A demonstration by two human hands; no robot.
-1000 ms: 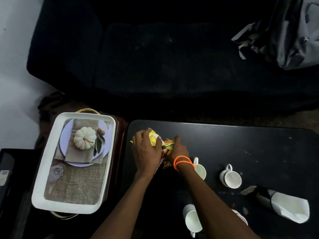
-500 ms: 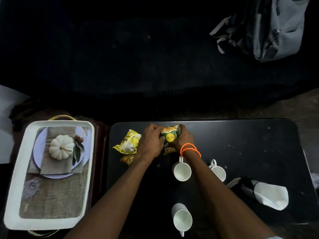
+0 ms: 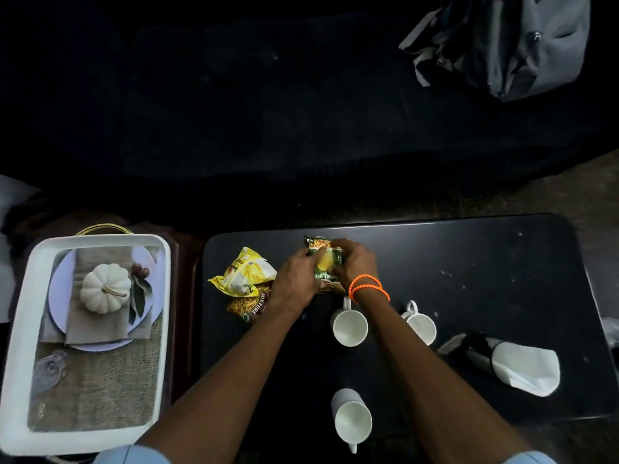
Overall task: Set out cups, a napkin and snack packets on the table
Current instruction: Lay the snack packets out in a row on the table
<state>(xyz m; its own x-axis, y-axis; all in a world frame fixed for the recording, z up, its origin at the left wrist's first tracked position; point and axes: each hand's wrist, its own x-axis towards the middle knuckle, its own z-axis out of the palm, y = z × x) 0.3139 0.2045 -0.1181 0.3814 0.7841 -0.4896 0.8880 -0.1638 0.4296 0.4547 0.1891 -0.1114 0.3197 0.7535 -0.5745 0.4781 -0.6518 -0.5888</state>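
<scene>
On the black table (image 3: pixel 485 262), my left hand (image 3: pixel 294 283) and my right hand (image 3: pixel 355 262) both grip a green snack packet (image 3: pixel 326 259) near the far edge. A yellow snack packet (image 3: pixel 241 271) lies to the left of my hands, and a brown mixture packet (image 3: pixel 249 304) lies partly under it. Three white cups stand on the table: one (image 3: pixel 350 326) just below my right wrist, one (image 3: pixel 420 326) to its right, one (image 3: pixel 351 418) near the front edge. A white napkin (image 3: pixel 526 366) rolled in a dark holder lies at the right.
A white tray (image 3: pixel 20 346) on a side stand at the left holds a plate, cloth, a white pumpkin (image 3: pixel 105 293) and a glass. A dark sofa fills the back, with a grey backpack (image 3: pixel 522 45) on it at the right.
The view has shifted a little. The green packet has turned in my hands and sits lower on the table; the yellow and brown packets stay where they lay.
</scene>
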